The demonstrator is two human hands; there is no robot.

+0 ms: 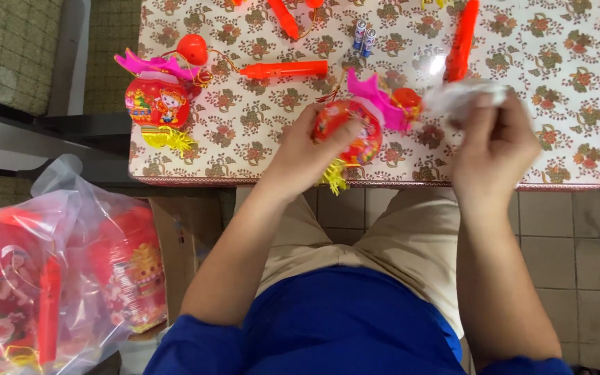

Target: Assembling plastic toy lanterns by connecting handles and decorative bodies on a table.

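— What covers the counter (564,90)?

— A cream cloth with a brown and green flower print, running to the near edge.

— And lying on it?

— A red lantern (157,101) with pink frill and yellow tassel (far left), an orange handle stick (284,69) beside it, another orange stick (462,38) further right, and two small batteries (364,36) between them.

A round red lantern (350,132) with pink top and yellow tassel lies tilted beside a crumpled clear wrapper (461,96).
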